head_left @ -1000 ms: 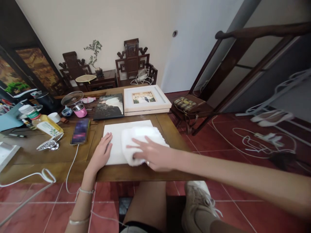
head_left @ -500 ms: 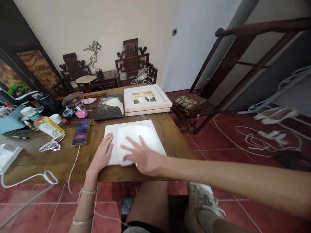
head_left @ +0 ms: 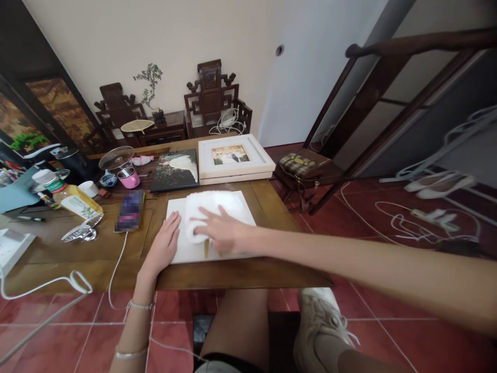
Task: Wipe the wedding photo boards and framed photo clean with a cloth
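A flat white frame (head_left: 186, 253) lies face down near the front edge of the wooden table (head_left: 97, 254). A folded white towel (head_left: 212, 204) rests on it. My right hand (head_left: 217, 230) presses flat on the towel, fingers spread. On the frame's left edge lies my left hand (head_left: 163, 246), fingers stretched out and holding the frame still.
Behind stand a white framed photo (head_left: 233, 155) and a dark photo print (head_left: 174, 170). A phone (head_left: 129, 210) with a white cable, bottles, a pink cup (head_left: 129, 177) and a small fan (head_left: 115, 157) crowd the left. A chair with a bag (head_left: 298, 166) is at the right.
My right hand has slid the towel from the frame's right side leftward and then away from me across the frame. My left hand has stayed on the frame's left edge.
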A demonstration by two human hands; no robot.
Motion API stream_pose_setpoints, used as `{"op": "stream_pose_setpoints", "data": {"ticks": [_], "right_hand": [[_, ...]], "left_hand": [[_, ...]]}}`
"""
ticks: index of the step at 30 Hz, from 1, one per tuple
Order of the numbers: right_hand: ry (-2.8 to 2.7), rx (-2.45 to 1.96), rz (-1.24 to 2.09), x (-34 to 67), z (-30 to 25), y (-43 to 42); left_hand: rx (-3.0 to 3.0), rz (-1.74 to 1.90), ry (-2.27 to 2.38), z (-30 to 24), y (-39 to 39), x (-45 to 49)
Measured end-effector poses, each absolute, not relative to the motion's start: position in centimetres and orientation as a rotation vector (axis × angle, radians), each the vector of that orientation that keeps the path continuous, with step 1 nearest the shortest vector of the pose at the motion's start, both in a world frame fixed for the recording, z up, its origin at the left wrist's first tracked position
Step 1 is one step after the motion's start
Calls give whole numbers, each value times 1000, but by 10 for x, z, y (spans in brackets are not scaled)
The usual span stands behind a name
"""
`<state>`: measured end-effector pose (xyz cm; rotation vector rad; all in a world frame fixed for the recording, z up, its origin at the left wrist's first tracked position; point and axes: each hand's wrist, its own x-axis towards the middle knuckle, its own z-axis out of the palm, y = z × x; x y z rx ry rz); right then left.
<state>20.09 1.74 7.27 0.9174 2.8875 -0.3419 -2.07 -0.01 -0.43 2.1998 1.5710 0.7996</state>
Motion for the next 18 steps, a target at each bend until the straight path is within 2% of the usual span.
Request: {"op": "stream_pose_setpoints", "data": {"ticks": [6, 18], "right_hand": [[2911, 1178, -215, 187, 65, 59], [2884, 747, -305, 198, 66, -62]], "left_hand": [[2216, 799, 1552, -2, 0, -21], [2193, 829, 1546, -4, 0, -22]]}}
